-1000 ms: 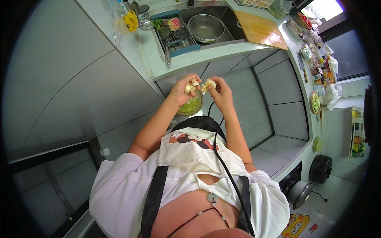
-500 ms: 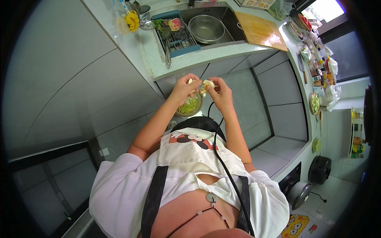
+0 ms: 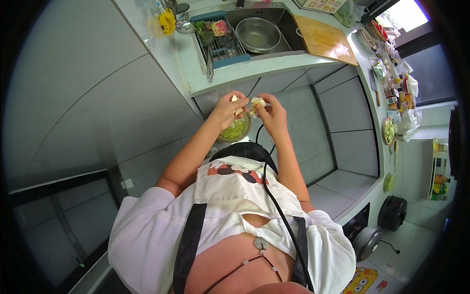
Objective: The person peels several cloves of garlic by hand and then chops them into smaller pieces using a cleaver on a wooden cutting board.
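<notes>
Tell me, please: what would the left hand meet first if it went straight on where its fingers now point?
Probably the garlic bulb held by the right hand, just right of the left hand; depth is unclear.

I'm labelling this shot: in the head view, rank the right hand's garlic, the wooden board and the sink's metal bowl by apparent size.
Largest to smallest:
1. Wooden board
2. Metal bowl
3. Garlic in the right hand

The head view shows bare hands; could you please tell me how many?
2: the left hand, partly covering the bowl in this view, holds pale garlic cloves; the right hand, just right of it, holds a garlic bulb. None seem hidden.
</notes>
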Tool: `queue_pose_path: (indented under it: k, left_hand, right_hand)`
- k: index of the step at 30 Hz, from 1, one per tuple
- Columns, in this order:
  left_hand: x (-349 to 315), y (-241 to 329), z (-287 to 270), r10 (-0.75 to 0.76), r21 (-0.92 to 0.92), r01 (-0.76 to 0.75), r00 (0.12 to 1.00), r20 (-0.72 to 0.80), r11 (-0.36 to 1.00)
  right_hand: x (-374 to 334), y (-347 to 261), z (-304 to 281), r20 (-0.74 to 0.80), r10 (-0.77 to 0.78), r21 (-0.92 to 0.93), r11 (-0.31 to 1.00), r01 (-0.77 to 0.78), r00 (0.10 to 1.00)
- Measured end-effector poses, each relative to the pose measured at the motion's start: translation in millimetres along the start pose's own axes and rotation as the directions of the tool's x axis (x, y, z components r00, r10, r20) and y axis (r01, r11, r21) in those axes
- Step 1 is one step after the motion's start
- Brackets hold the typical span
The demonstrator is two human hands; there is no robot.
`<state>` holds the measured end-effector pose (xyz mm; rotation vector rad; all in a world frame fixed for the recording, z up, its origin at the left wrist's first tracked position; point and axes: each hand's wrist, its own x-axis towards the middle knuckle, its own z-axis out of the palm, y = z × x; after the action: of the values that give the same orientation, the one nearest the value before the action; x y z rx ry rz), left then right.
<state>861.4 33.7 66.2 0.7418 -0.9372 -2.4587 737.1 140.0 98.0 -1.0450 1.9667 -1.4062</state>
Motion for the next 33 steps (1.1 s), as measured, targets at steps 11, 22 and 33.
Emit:
queue_pose_path:
  k: [11, 22, 33]
  left_hand:
    - [-5, 6, 15, 0.144, 0.385, -0.108, 0.987, -0.068, 0.917]
    - [8, -2, -4, 0.152, 0.437, -0.073, 0.977, -0.15, 0.896]
    - [19, -12, -12, 0.107, 0.511, 0.021, 0.97, -0.219, 0.859]
  right_hand:
    - [3, -2, 1, -0.044, -0.166, -0.135, 0.978, 0.159, 0.985]
    - [9, 18, 4, 0.027, 0.053, 0.208, 0.977, -0.057, 0.998]
    - [10, 21, -5, 0.088, 0.155, 0.297, 0.939, -0.175, 0.984]
